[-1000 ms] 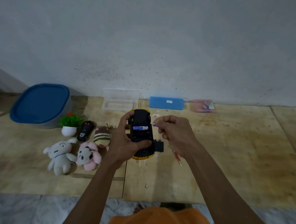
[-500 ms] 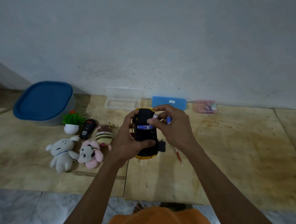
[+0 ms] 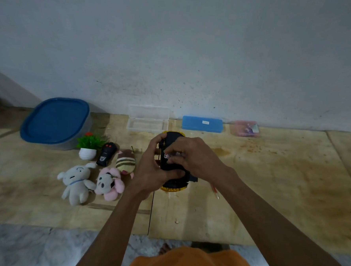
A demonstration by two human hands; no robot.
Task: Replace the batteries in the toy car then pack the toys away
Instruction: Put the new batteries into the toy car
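Note:
The yellow toy car (image 3: 172, 185) is held upside down above the floor, its black underside facing me. My left hand (image 3: 151, 168) grips the car from the left, fingers over its far end and thumb across its near part. My right hand (image 3: 191, 156) lies over the open battery bay and pinches a small battery (image 3: 167, 156) against it with its fingertips. The bay itself is mostly hidden by my fingers. A black battery cover (image 3: 194, 178) sticks out at the car's right side. A blue-lidded container (image 3: 55, 122) stands at the far left.
On the wooden boards to the left lie a white plush (image 3: 76, 183), a pink plush (image 3: 110, 183), a striped plush (image 3: 125, 159), a black remote (image 3: 106, 153) and a small potted plant (image 3: 88, 147). An open clear case (image 3: 147, 119), a blue case (image 3: 202, 124) and a pink box (image 3: 244, 127) line the wall. A red screwdriver (image 3: 216, 193) lies under my right wrist.
My right hand has moved left from beside the car onto its underside, bringing a battery down to the bay. The battery seen lying in the bay earlier is now covered by my fingers.

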